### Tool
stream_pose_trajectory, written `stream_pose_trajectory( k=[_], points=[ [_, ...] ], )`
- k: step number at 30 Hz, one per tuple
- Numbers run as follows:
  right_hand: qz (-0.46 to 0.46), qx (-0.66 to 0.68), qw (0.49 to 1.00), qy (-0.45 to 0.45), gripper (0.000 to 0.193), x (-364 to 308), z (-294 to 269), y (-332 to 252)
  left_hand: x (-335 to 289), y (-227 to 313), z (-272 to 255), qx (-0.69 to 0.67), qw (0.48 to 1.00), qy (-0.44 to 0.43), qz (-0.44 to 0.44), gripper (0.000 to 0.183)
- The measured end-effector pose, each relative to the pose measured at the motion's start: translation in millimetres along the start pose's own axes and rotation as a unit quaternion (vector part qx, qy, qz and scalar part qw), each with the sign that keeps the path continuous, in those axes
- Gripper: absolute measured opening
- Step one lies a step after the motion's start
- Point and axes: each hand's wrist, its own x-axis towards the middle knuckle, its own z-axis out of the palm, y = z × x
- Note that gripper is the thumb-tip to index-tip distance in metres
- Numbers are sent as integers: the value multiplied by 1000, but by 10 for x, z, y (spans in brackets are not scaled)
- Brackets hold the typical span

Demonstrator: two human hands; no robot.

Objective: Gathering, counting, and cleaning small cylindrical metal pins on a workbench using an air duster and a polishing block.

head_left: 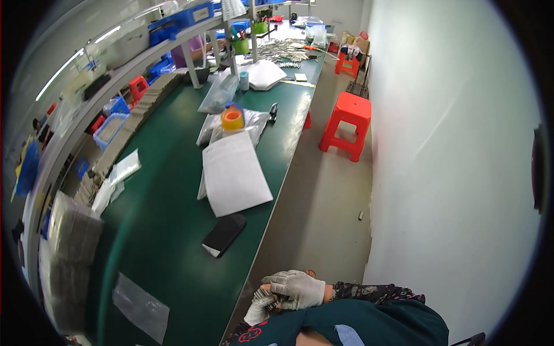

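Note:
Both of my hands wear pale work gloves with the fingertips bare and are together just off the table's right edge. My left hand [257,312] is closed around a bunch of small silvery metal pieces [265,296], lined up side by side. From the right, my right hand [298,289] reaches over the same bunch, its fingers bent against it. Its palm side is hidden, and the pieces are too small to name. A black phone [225,235] lies on the green table [173,225], beyond my hands.
White paper sheets [235,173] lie over plastic bags, with orange tape rolls [232,119] behind. A clear plastic bag [141,307] is at the near left, beside stacked wrapped packs [72,236]. A red stool [348,124] stands in the aisle along the white wall [450,161]. Shelving [156,49] runs along the left.

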Motion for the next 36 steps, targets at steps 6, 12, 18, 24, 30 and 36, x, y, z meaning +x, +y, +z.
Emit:
stream_pose_trajectory(
  k=[6, 12, 18, 24, 30, 36],
  points=[
    [40, -31, 999, -6, 54, -101, -874, 480, 958, 82, 389, 96, 995, -29, -7, 24],
    [69, -46, 996, 20, 55, -3, -1282, 1131, 1703, 433, 768, 68, 996, -37, -51, 25],
    [131, -52, 985, 97, 55, 284, -2096, 1594, 2618, 1040, 1650, 14, 990, -72, -117, 31],
    [394, 58, 893, 208, 49, -120, -2554, 2271, 3500, 1268, 1822, -40, 979, -137, -145, 36],
    [718, 7, 696, -8, 57, -1925, -2262, 3673, 4340, 1399, 2224, -30, 982, -104, -158, 35],
    [786, 82, 608, -72, 51, -2963, -2903, 4452, 5413, 1410, 2713, -49, 987, -98, -118, 34]
  ],
)
